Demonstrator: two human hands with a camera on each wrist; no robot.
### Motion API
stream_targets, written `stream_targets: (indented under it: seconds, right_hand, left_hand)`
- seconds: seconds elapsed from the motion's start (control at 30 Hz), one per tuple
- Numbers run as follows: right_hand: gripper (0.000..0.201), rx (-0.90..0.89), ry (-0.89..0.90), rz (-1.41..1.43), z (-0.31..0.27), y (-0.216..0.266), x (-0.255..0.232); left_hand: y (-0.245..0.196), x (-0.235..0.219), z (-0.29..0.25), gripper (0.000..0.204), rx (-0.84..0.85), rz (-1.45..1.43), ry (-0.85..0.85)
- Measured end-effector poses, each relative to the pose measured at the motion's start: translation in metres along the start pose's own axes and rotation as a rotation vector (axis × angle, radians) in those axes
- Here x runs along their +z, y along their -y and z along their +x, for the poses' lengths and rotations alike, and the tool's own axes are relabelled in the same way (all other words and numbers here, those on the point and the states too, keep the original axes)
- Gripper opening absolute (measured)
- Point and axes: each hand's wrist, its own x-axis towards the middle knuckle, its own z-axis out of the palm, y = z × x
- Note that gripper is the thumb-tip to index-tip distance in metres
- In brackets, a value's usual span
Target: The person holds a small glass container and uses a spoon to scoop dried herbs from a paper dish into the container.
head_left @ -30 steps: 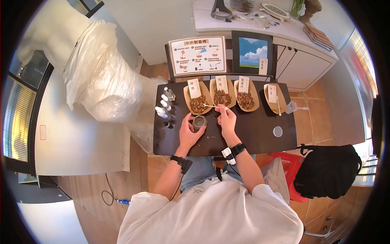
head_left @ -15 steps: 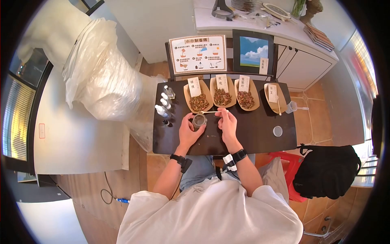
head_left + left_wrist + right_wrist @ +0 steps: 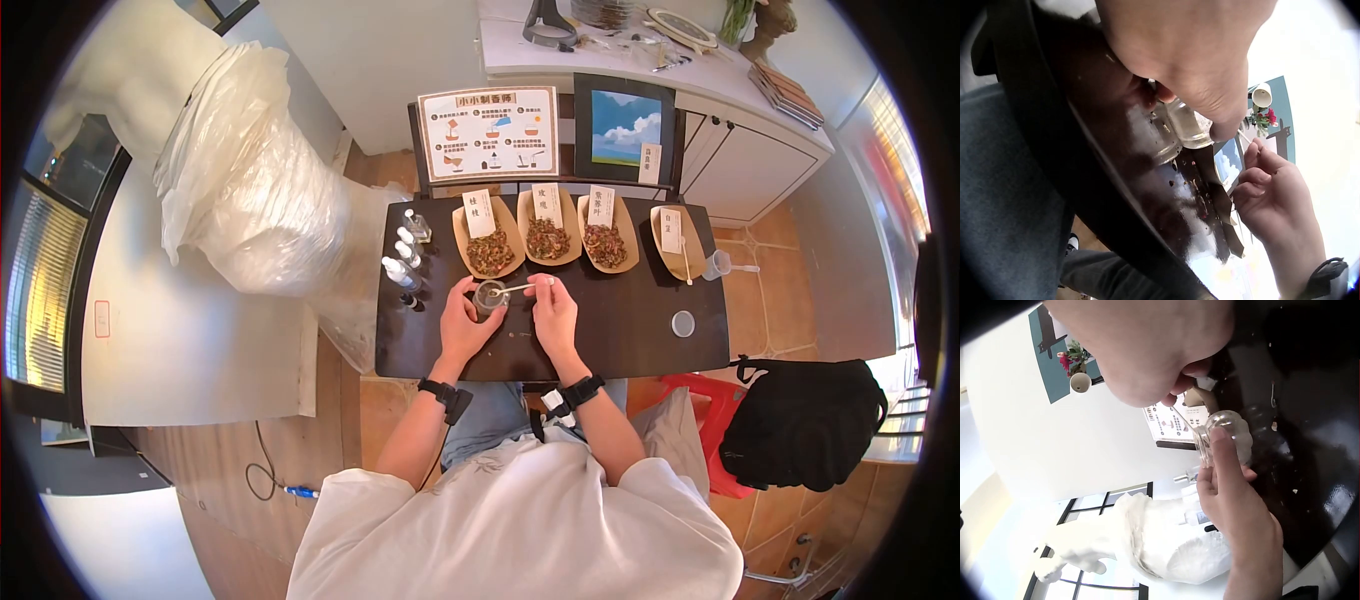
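My left hand point(image 3: 464, 325) grips a small clear glass jar point(image 3: 490, 297), fingers and thumb wrapped around its sides, at the near side of the leftmost tray. A little to the right, my right hand point(image 3: 556, 318) pinches a thin light-coloured spoon point(image 3: 518, 288) by its handle, and the bowl end lies over the jar's open mouth. The right wrist view shows the ribbed jar point(image 3: 1242, 442) with the spoon handle point(image 3: 1180, 417) slanting into its mouth. From the left wrist, the jar point(image 3: 1189, 127) appears low over the glossy table, the hand partly hiding it.
Three paper trays of dried plant bits, the leftmost tray point(image 3: 512, 262) nearest the jar, line the table's far side. Another tray point(image 3: 660, 235) holds a spoon. Several small bottles point(image 3: 400, 275) stand left. Right are a round lid point(image 3: 683, 323) and a plastic cup point(image 3: 717, 263).
The spoon has come from the dried bits in the leftmost tray, toward me, to the mouth of the jar, as my right hand moved nearer. My left hand stays around the jar.
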Motion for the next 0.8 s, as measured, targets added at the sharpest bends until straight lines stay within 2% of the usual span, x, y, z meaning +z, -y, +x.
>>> stream_targets:
  seconds: [0.2,0.4,0.5,0.8]
  right_hand:
    - [0.025,-0.163,0.013,-0.062,-0.006,-0.003,-0.001]
    - [0.014,-0.528,0.066,-0.273,-0.017,0.013,-0.004]
    - [0.012,-0.548,0.105,-0.389,-0.022,0.016,-0.007]
    - [0.011,-0.576,0.130,-0.462,-0.027,0.016,-0.008]
  left_hand:
    - [0.001,-0.001,0.000,0.081,-0.002,0.007,0.004]
    - [-0.002,-0.001,0.001,0.080,0.030,0.014,-0.004]
    - [-0.003,-0.002,0.001,0.079,0.019,0.007,-0.003]
    - [-0.005,-0.004,0.001,0.073,-0.004,0.017,0.018]
